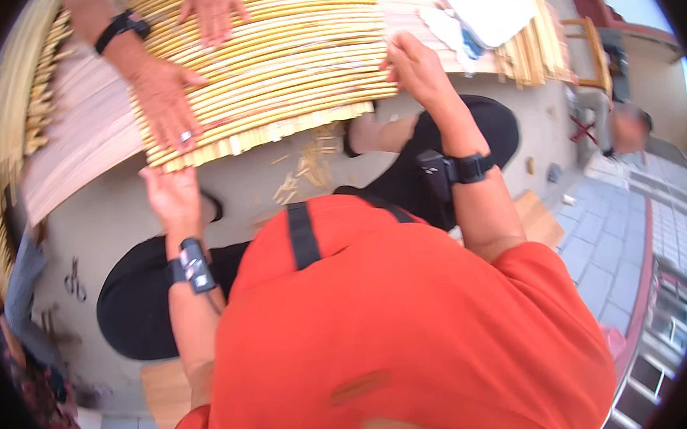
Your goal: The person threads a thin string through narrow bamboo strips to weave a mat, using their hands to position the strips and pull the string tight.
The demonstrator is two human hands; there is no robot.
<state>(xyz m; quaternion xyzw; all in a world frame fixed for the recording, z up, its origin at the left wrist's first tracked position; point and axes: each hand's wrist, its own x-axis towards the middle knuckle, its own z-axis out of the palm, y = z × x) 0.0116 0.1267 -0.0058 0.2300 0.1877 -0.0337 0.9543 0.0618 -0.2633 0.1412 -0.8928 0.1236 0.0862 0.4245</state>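
Note:
A mat of slim yellow sticks [285,67], laid side by side, covers the middle of the table and reaches past its near edge. Palm up, my left hand [173,198] is at the mat's near left corner, its fingers mostly hidden by the edge. My right hand [421,69] is closed at the mat's right edge, fingers bent in a pinch; what they hold, if anything, is too small to make out. Across from me, another person's ringed hand [164,99] presses flat on the mat's left part. That person's other hand [216,12] lies spread farther back.
Stick bundles lie at the far left [20,93] and the right [535,46] of the table [86,125]. A white sheet-like item [488,1] rests at the right. Short stick offcuts [308,169] litter the floor. Other people sit at both sides, one near a wooden chair [587,46].

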